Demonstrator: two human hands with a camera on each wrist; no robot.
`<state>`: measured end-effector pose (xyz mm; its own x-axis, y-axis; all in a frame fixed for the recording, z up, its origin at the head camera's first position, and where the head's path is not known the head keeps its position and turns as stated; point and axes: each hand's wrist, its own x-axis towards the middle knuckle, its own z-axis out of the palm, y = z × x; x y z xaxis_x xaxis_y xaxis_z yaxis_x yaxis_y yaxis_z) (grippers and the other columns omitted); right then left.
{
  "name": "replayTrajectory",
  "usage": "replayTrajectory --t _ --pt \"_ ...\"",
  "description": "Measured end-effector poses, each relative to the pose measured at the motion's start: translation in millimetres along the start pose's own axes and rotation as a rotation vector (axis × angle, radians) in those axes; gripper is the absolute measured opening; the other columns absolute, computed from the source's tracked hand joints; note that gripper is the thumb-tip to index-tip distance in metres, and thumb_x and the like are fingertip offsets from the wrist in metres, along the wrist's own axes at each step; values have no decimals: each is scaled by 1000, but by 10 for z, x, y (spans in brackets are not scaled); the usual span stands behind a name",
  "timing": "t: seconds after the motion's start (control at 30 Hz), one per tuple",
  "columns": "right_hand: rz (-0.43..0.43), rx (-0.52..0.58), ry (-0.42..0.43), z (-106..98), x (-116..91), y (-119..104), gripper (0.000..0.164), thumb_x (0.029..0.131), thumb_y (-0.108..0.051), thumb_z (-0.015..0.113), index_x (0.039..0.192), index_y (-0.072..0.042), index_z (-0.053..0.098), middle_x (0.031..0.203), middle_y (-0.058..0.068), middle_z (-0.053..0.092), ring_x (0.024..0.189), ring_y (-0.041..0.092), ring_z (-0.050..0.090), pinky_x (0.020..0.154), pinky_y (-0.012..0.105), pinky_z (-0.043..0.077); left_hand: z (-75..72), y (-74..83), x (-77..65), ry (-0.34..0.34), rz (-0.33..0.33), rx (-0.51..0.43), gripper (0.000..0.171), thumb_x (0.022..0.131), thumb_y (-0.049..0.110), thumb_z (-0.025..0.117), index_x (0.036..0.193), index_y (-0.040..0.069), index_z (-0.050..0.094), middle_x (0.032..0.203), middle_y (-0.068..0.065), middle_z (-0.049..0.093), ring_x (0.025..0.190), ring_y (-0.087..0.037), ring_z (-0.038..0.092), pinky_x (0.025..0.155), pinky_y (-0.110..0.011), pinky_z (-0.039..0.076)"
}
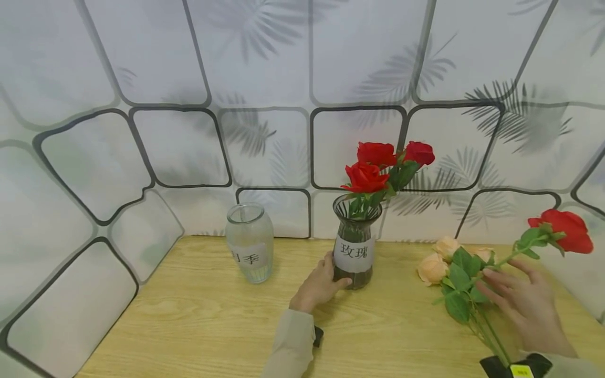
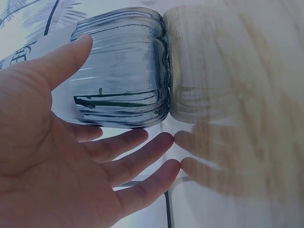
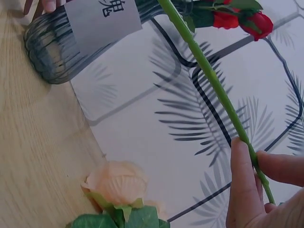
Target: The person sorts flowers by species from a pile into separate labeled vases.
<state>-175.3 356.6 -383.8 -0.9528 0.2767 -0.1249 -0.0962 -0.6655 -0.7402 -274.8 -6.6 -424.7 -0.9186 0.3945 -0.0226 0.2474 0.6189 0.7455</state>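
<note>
In the head view, my left hand (image 1: 319, 283) holds the lower left side of a dark glass vase (image 1: 353, 275), its thumb in front. The left wrist view shows the thumb against the glass vase (image 2: 123, 71) and the outer fingers loosely spread beside it. Three red roses (image 1: 366, 177) stand in this labelled vase. At the right, my right hand (image 1: 524, 296) pinches a single red rose (image 1: 567, 231) by its green stem (image 3: 213, 80), between thumb and fingers. The stem's far end passes in front of the vase in the right wrist view.
A clear glass vase (image 1: 250, 247) with a white label stands to the left on the wooden table (image 1: 189, 315). Peach-coloured flowers (image 1: 432, 268) with green leaves lie on the table at the right, close to my right hand. A patterned wall covering (image 1: 264, 147) rises behind.
</note>
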Motion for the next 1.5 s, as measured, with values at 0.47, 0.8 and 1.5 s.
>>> replayTrajectory --t 0.47,0.8,1.5 --pt "-29 106 73 331 -16 121 66 92 21 57 129 -29 34 88 9 67 78 24 70 76 41 62 2 1 -7 2 -1 -5 88 100 33 67 159 -5 14 156 -32 29 141 -45 38 113 -55 36" --pt "-31 78 206 535 51 196 65 90 19 63 128 -25 33 109 7 51 80 20 69 79 40 61 8 -7 -13 4 7 -14 87 100 32 67 158 -6 14 156 -32 29 142 -44 37 114 -53 35" --pt "-219 304 136 1103 -26 333 58 89 22 60 122 -16 33 93 10 54 72 27 68 71 43 62 -10 11 -24 14 30 18 86 99 32 69 156 -7 18 151 -34 35 136 -47 44 110 -56 39"
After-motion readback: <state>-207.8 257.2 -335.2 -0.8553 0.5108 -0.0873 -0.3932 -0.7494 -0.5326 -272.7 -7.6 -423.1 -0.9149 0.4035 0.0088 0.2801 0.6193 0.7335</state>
